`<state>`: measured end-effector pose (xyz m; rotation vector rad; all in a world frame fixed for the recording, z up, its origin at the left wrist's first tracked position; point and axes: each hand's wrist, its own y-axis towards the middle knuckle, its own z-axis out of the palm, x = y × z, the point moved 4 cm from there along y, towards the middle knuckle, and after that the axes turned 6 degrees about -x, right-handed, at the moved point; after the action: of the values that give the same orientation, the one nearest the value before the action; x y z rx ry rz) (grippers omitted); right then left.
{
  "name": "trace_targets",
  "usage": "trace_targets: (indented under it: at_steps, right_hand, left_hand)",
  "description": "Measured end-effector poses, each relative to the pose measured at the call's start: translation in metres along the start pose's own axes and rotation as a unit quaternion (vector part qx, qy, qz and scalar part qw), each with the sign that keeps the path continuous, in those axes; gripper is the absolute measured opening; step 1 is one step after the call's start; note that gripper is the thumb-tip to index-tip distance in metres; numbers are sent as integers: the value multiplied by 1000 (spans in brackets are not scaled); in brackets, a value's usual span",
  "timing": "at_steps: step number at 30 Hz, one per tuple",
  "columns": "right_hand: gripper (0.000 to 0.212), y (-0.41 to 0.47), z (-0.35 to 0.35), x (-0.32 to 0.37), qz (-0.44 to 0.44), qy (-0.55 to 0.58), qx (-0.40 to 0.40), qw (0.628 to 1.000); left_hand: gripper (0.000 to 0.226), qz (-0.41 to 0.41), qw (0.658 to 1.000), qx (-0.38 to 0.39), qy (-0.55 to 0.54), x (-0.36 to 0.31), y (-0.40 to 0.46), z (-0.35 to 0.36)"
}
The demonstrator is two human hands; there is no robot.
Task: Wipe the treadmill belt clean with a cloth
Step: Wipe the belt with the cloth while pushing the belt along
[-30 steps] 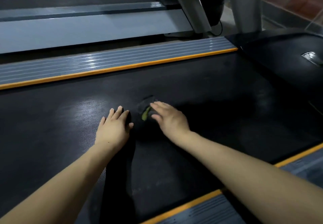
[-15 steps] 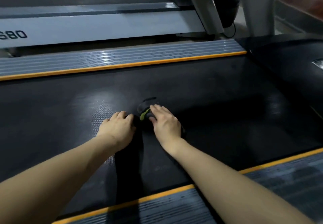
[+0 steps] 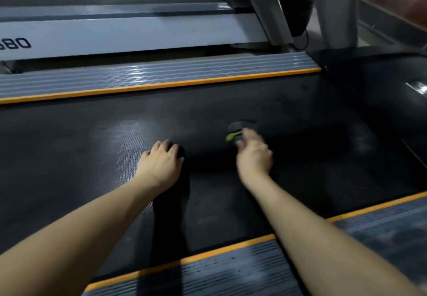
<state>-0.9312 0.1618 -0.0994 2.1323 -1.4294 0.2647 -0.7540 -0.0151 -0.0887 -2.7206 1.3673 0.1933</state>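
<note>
Under my right hand [image 3: 254,157] is the cloth [image 3: 240,129], a dark rag with a green tag, and most of it pokes out just past my fingertips while the rest is pinned beneath them. Fingers look curled onto it, though that hand is blurry so I can't swear how tight the hold is. My left hand [image 3: 161,162] sits off to the side of it, well apart from the cloth, fingers bent a bit and resting on the treadmill belt [image 3: 92,157] with nothing in it. Seems like I'm mid-wipe on the middle of the belt. Next stroke probably needs steady downward pressure and a sweep toward the orange-edged side rail [image 3: 161,76] beyond my fingers, keeping the rag flat so it doesn't bunch up.
</note>
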Motion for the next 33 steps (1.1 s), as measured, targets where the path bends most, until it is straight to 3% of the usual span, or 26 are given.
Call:
trace_targets:
  at_steps: [3,5,7,10,12,14,18,21,24,26,29,31,33]
  right_hand:
    - [44,-47,18,55,-195,75,79,975]
    - [48,-41,13,42,-264,111,101,953]
    - [47,-16,1,0,-254,78,93,960]
    - [43,33,-22,-69,-102,20,44,994]
    - [44,44,-29,-86,-13,-21,27,999]
    - [44,37,-27,-75,8,-38,10,999]
    - [43,-9,-4,-19,-44,27,17,999]
    - [46,-64,11,30,-201,90,69,973]
    - [46,-55,0,10,-281,127,103,946]
    - [45,-27,-16,-30,-245,87,79,963]
    - [43,8,-39,-84,-89,46,32,994]
    - [44,11,-39,-87,-3,12,15,1000]
    - [44,0,-32,-62,27,-4,-8,1000]
  left_hand:
    - [40,-9,1000,6,8,2,3,4]
    - [43,5,1000,12,21,3,1,8]
    - [51,11,1000,16,19,7,-5,12]
    - [62,25,999,24,34,11,-14,18]
    - [65,31,998,28,42,13,-20,21]
    - [66,29,998,30,39,14,-19,22]
    - [66,27,998,34,45,14,-19,25]
    - [65,20,998,31,47,12,-19,26]
    - [64,5,999,42,34,8,-19,27]
    - [64,1,999,41,29,6,-21,27]
    - [66,4,999,37,17,2,-24,27]
    - [66,6,999,34,14,1,-27,28]
    - [65,-1,999,35,1,0,-29,30]
